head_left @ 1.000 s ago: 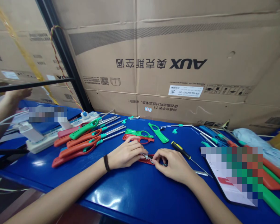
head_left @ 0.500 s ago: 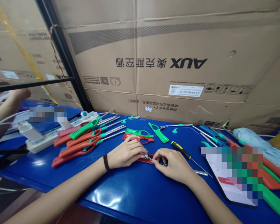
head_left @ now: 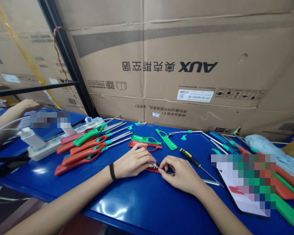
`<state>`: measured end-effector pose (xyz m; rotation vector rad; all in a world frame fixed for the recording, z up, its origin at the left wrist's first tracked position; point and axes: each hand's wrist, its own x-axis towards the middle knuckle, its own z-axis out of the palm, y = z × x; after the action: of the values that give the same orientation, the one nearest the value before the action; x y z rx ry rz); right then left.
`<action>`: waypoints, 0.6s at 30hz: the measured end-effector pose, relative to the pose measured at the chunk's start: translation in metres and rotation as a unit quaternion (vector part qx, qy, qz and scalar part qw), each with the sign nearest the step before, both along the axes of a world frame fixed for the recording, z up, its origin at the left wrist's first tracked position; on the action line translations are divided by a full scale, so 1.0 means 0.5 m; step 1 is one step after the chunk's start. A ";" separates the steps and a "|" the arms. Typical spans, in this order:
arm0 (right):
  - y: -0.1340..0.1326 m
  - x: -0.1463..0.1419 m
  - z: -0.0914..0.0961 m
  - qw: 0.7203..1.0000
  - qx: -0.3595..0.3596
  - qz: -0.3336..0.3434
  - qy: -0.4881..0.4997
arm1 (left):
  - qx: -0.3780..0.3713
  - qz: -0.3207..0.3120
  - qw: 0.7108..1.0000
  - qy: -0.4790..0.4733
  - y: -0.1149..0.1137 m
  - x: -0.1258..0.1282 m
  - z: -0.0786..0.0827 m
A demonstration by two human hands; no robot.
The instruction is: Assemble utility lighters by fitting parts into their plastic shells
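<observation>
A red lighter casing half point(head_left: 152, 168) lies on the blue table between my hands. From its left side my left hand point(head_left: 134, 161) pinches a small whitish and metal lighter part point(head_left: 155, 165) just above the casing. My right hand point(head_left: 177, 171) is closed at the casing's right side, thumb and forefinger together near that part; what its fingertips hold is too small to make out. Under the right fingers a bit of shiny metal point(head_left: 171, 174) shows. Behind my hands lie a green casing half point(head_left: 147, 140), another red casing half point(head_left: 150, 147) and a further green one point(head_left: 167, 139).
Long-nosed lighters point(head_left: 83, 153) are piled at left beside a white power strip point(head_left: 42, 148). At right lie a screwdriver point(head_left: 189, 157), a tablet-like device point(head_left: 237, 195) and more lighters point(head_left: 290, 209). A cardboard box point(head_left: 161, 42) stands behind. Another person's arm point(head_left: 8, 119) is at far left.
My right fingertips have shifted slightly around the small part, and the metal piece beneath them shows more. My left hand has barely moved. The other person's hand at far left has moved right.
</observation>
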<state>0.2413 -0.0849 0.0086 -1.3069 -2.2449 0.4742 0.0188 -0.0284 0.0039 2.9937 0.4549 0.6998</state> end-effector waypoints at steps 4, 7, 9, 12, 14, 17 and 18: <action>0.002 -0.001 -0.001 1.000 0.000 0.004 -0.001 | 0.002 0.000 1.000 0.002 -0.002 0.002 0.002; 0.003 0.001 -0.002 1.000 0.012 0.004 0.006 | 0.002 0.002 1.000 0.006 -0.002 0.001 0.000; 0.003 0.002 -0.003 1.000 0.016 0.006 0.009 | 0.001 0.003 1.000 0.006 -0.001 0.000 -0.002; 0.002 0.002 -0.005 1.000 0.015 0.010 0.010 | -0.001 0.002 1.000 0.004 -0.002 0.000 -0.002; 0.002 0.001 -0.006 1.000 0.016 0.012 0.008 | -0.002 0.001 1.000 0.003 -0.003 0.001 -0.002; 0.002 0.000 -0.005 1.000 0.018 0.017 0.005 | -0.003 0.000 1.000 0.001 -0.004 0.003 -0.001; 0.002 0.001 -0.005 1.000 0.020 0.018 0.003 | -0.003 0.000 1.000 0.000 -0.005 0.004 -0.001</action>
<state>0.2416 -0.0837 0.0061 -1.2452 -2.2650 0.4446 0.0205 -0.0307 0.0031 2.9871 0.4549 0.6980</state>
